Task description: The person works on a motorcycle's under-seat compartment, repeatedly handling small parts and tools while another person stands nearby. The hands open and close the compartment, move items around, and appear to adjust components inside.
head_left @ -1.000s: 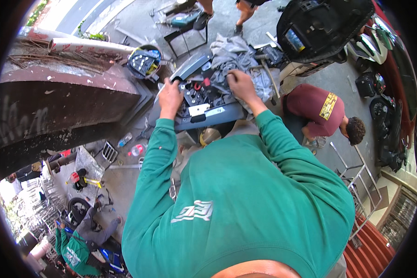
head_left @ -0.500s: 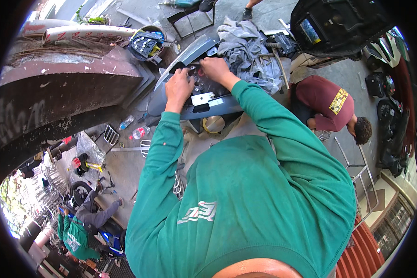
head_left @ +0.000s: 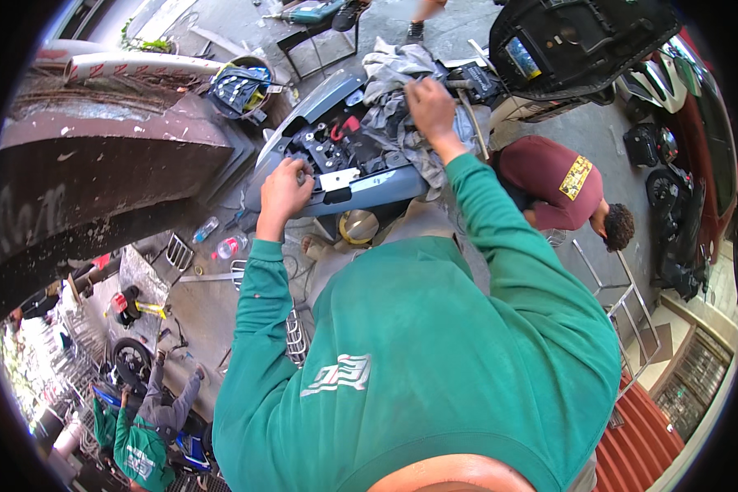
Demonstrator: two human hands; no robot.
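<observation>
A motorcycle's tail section lies before me, with blue-grey side panels around an uncovered middle. Inside it show dark parts, a red piece and a silver-white plate. My left hand is at the near left of this opening, fingers closed; a small dark thing shows at the fingertips, too hidden to name. Over a crumpled grey cloth on the right, my right hand is raised with curled fingers. What it grips, if anything, cannot be made out.
A person in a maroon top bends down at the right. A black motorcycle seat is beyond. A bucket with tools stands at the left, with plastic bottles on the floor. Metal racks are at the right.
My right hand has left the tail opening and moved right, over the grey cloth. My left hand has shifted down and left from the inner parts. The whole view has shifted slightly.
</observation>
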